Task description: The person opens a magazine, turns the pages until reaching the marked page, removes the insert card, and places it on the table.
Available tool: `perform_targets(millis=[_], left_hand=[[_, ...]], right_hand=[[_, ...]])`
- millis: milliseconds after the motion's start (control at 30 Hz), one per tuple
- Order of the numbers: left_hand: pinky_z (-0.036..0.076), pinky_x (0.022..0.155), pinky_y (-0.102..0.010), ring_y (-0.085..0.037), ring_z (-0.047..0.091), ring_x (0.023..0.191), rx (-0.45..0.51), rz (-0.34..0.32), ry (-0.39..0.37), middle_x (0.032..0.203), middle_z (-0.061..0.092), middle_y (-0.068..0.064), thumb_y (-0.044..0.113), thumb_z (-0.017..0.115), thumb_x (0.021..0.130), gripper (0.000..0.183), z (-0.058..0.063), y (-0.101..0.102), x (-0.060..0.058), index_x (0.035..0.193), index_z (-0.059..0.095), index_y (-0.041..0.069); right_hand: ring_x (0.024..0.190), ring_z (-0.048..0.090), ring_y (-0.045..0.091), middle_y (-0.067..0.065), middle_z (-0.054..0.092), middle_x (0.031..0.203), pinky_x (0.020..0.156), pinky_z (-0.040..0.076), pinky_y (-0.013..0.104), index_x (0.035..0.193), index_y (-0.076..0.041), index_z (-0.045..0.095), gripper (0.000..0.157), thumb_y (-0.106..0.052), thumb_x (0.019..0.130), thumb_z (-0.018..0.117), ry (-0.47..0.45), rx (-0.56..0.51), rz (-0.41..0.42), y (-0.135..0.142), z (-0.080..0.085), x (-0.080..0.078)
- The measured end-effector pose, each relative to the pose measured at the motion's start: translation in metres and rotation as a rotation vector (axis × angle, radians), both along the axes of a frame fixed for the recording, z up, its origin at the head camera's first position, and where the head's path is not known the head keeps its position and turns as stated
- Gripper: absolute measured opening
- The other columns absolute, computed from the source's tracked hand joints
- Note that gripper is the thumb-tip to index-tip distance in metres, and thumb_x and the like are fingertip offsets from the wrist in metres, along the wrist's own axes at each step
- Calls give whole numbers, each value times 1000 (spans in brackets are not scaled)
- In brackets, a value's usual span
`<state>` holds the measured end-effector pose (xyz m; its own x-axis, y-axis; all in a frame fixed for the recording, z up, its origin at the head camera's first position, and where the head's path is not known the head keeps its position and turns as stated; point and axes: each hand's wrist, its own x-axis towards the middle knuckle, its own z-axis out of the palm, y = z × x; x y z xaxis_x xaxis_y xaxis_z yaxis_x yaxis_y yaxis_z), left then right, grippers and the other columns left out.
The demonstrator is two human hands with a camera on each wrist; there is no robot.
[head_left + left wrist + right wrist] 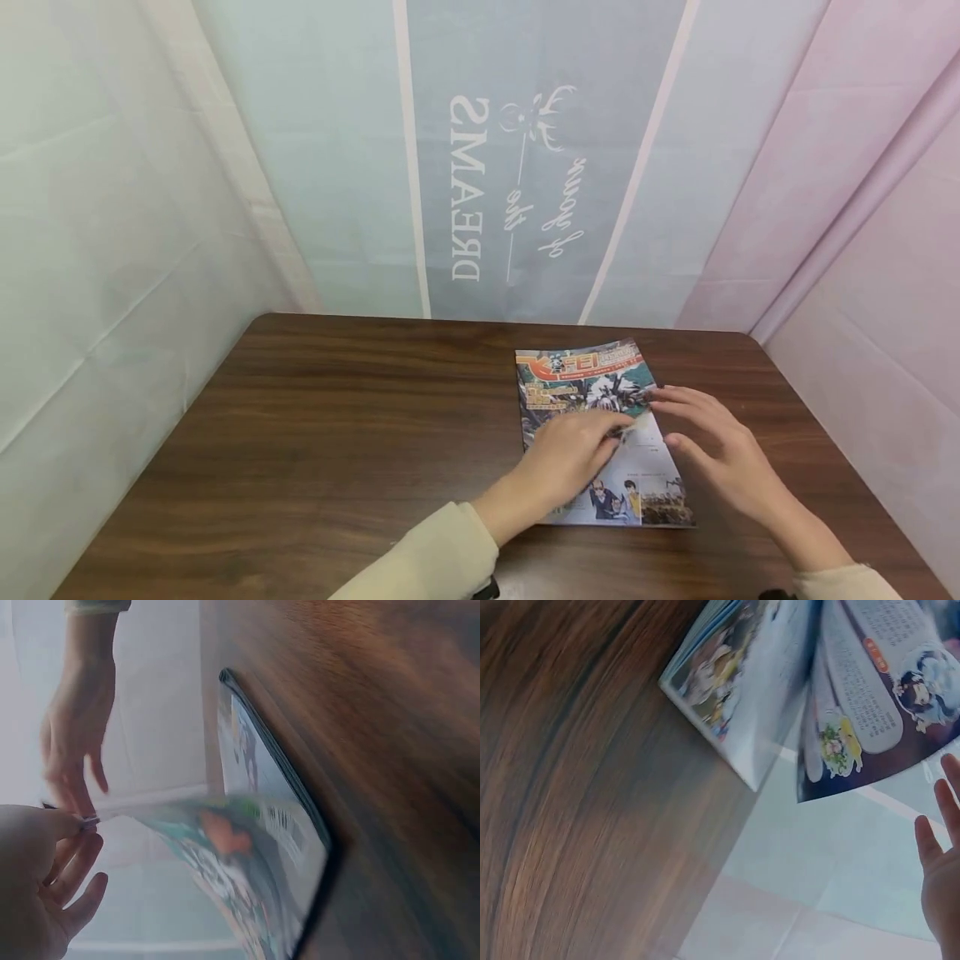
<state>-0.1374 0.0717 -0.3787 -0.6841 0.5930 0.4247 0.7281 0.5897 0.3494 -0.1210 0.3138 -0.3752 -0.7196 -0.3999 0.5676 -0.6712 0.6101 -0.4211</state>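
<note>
A colourful magazine point(603, 392) lies on the table, its printed cover facing up. My left hand point(566, 458) reaches over it and pinches the edge of a lifted leaf between thumb and fingers. That leaf point(247, 847) bows upward from the magazine in the left wrist view, with the stack of pages beneath it. My right hand point(720, 446) is at the magazine's right side, fingers extended and fingertips right at the leaf's edge. In the right wrist view, the raised leaf's printed underside point(862, 697) shows, and the right hand's fingers point(928, 844) are spread near it.
The dark wood-grain table point(337, 433) extends to the left of the magazine. A pale curtain point(525, 167) with lettering hangs behind the table's far edge, and more fabric point(885, 275) hangs along the right side.
</note>
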Motion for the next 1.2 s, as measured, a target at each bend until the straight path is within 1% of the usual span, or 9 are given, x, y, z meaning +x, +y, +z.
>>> perform_targets(millis=[100, 367, 467, 600, 700, 800, 933, 1067, 1200], left_hand=[[50, 93, -22, -7, 63, 109, 74, 45, -51, 125, 66, 5, 22, 66, 96, 38, -3, -14, -1, 134, 60, 19], [55, 85, -29, -17, 66, 101, 252, 144, -216, 127, 64, -9, 13, 74, 89, 63, -7, -70, -4, 145, 46, 14], [56, 76, -28, -16, 66, 86, 305, 191, -242, 129, 63, -11, 10, 78, 86, 72, -11, -95, -5, 148, 41, 13], [52, 63, -24, -8, 57, 67, 363, 256, -270, 130, 61, -12, 7, 81, 82, 81, -15, -125, -1, 150, 36, 11], [52, 66, -26, -9, 57, 74, 378, 299, -293, 130, 61, -13, 7, 82, 81, 84, -17, -142, 5, 150, 36, 10], [55, 83, -37, -20, 64, 95, 379, 342, -306, 131, 60, -15, 7, 84, 80, 84, -17, -157, 10, 150, 37, 10], [47, 100, -49, -30, 58, 121, 371, 398, -307, 134, 58, -18, 7, 86, 76, 86, -19, -176, 16, 148, 39, 10], [49, 94, -50, -29, 61, 113, 347, 434, -312, 128, 61, -17, 7, 87, 75, 87, -23, -194, 22, 148, 39, 10], [52, 84, -45, -24, 64, 100, 328, 445, -329, 124, 63, -14, 5, 88, 73, 89, -29, -206, 30, 147, 40, 9]], right_hand=[[134, 44, 11, 8, 58, 137, 110, 29, 16, 128, -5, 64, 44, 1, 85, 73, 33, -32, -8, -1, 2, 4], [128, 47, -2, 5, 62, 132, 105, 30, 10, 124, -9, 66, 48, 10, 81, 73, -60, 6, -84, 4, -7, 13], [125, 47, -6, 5, 64, 128, 102, 30, 7, 122, -12, 68, 46, 9, 82, 74, -70, 29, -100, 6, -13, 15], [120, 48, -9, 3, 66, 122, 100, 29, 4, 121, -16, 69, 43, 4, 83, 75, -101, 48, -114, 8, -20, 16], [118, 48, -11, 3, 67, 120, 98, 28, 2, 121, -17, 69, 39, -1, 86, 75, -147, 65, -125, 12, -25, 17], [117, 47, -12, 3, 67, 119, 97, 26, 1, 120, -17, 69, 36, -4, 87, 74, -190, 84, -134, 15, -31, 17], [115, 50, -9, 2, 68, 117, 96, 27, 1, 117, -16, 70, 34, -5, 86, 75, -226, 94, -131, 16, -39, 17], [113, 54, -5, 1, 70, 116, 95, 28, 1, 115, -16, 71, 35, -5, 83, 79, -234, 103, -137, 16, -46, 17], [112, 56, -3, 2, 70, 115, 94, 29, 1, 116, -16, 71, 40, -5, 79, 82, -246, 97, -141, 19, -53, 17]])
